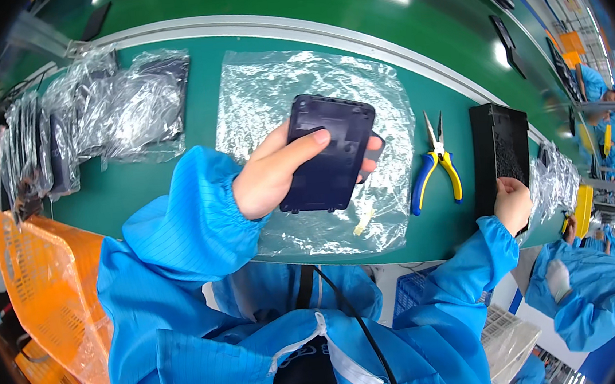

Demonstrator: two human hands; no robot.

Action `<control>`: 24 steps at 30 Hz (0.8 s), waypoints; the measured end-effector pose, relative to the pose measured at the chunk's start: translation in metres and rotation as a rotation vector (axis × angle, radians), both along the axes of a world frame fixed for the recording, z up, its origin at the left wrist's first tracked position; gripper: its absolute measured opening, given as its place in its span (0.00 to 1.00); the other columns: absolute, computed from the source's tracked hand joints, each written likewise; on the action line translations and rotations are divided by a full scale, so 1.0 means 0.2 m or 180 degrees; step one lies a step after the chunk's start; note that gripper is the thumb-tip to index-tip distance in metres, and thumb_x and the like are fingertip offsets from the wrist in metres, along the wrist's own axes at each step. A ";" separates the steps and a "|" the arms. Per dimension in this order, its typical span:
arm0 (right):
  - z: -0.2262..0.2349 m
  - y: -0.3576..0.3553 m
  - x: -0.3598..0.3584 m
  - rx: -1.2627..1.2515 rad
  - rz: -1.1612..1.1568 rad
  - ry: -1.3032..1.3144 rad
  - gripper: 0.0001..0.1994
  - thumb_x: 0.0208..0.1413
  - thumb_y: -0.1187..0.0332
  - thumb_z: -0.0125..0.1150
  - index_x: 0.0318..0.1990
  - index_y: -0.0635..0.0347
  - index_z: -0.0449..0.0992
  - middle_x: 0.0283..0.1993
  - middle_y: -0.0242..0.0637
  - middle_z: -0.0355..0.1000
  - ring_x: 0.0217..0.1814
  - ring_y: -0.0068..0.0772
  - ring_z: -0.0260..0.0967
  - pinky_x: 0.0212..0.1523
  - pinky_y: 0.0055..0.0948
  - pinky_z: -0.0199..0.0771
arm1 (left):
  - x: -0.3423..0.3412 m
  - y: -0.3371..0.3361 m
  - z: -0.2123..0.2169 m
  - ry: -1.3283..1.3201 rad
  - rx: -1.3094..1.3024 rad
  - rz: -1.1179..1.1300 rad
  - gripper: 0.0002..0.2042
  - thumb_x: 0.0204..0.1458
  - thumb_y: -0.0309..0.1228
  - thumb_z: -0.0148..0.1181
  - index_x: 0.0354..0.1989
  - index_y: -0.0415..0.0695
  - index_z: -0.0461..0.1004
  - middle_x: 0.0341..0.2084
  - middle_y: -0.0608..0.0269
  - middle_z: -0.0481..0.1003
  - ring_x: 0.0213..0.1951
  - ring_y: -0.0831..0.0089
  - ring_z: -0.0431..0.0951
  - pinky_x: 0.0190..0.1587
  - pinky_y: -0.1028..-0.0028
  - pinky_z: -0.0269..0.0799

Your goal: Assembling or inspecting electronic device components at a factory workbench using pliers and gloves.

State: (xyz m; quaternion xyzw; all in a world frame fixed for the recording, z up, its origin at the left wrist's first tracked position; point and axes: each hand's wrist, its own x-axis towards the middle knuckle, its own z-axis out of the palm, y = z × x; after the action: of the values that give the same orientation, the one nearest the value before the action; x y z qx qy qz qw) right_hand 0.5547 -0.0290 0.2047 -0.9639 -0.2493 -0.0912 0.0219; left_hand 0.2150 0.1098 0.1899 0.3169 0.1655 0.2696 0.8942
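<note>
Green tabletop (202, 117), a clear, crinkled plastic sheet (248, 95) spread flat across mid-frame. Dark plastic cover (329, 172) held above the sheet at frame centre, tilted slightly, its inner face with moulded ribs and clips toward the camera. Left hand (270, 177) grips it: thumb pressed on the inner face, fingers wrapped behind, tips showing past the right edge. Something dark also juts out there; cannot tell if it is a separate piece.

Right hand (512, 203), right of centre, at the near end of a long black box (483, 147) holding small dark bits. Fingers curled; cannot tell whether they close on anything. Pliers (438, 156), blue-and-yellow handles, lie between sheet and box, tips parted, pointing up-frame. Bagged dark parts (143, 107) heaped upper left; orange crate (55, 280) lower left.
</note>
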 end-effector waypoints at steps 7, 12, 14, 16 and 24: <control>-0.03 -0.05 -0.03 0.0241 -0.0084 -0.0730 0.07 0.46 0.58 0.60 0.30 0.47 0.79 0.28 0.33 0.75 0.31 0.42 0.73 0.32 0.39 0.71 | 0.01 -0.02 0.01 0.0176 0.0176 0.0280 0.16 0.57 0.31 0.47 0.52 0.36 0.62 0.41 0.54 0.73 0.41 0.69 0.75 0.41 0.73 0.73; -0.01 -0.01 -0.08 0.0265 -0.0444 -0.0843 0.13 0.43 0.49 0.61 0.27 0.46 0.78 0.28 0.33 0.75 0.32 0.42 0.72 0.32 0.41 0.70 | -0.01 -0.06 -0.03 0.0690 0.0380 0.0953 0.14 0.55 0.29 0.50 0.48 0.36 0.67 0.40 0.63 0.73 0.42 0.76 0.71 0.48 0.77 0.64; -0.05 -0.02 -0.06 0.0184 -0.0408 -0.0986 0.13 0.42 0.50 0.62 0.25 0.47 0.77 0.26 0.36 0.74 0.30 0.43 0.73 0.30 0.41 0.71 | 0.00 -0.07 -0.05 0.0746 0.0330 0.1167 0.15 0.55 0.28 0.50 0.50 0.37 0.66 0.42 0.62 0.72 0.43 0.75 0.72 0.48 0.76 0.64; -0.05 -0.02 -0.06 0.0210 -0.0348 -0.1232 0.11 0.46 0.54 0.60 0.26 0.49 0.75 0.24 0.37 0.73 0.28 0.44 0.73 0.27 0.40 0.71 | -0.01 -0.06 -0.05 0.0800 0.0227 0.0977 0.15 0.56 0.30 0.47 0.49 0.37 0.66 0.42 0.61 0.72 0.43 0.74 0.72 0.48 0.76 0.64; -0.05 0.01 -0.15 0.2638 0.0781 -0.0122 0.05 0.45 0.73 0.63 0.26 0.65 0.73 0.20 0.40 0.71 0.20 0.29 0.71 0.23 0.24 0.70 | 0.05 -0.06 -0.06 0.1367 0.0778 0.1100 0.12 0.58 0.38 0.41 0.39 0.42 0.63 0.21 0.63 0.68 0.20 0.77 0.67 0.21 0.78 0.64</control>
State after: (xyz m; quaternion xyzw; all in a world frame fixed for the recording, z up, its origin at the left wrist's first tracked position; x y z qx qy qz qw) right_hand 0.5238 -0.0265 0.1947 -0.8350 -0.3047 -0.1983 0.4131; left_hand 0.2244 0.0971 0.1776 0.4390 0.3686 0.3625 0.7348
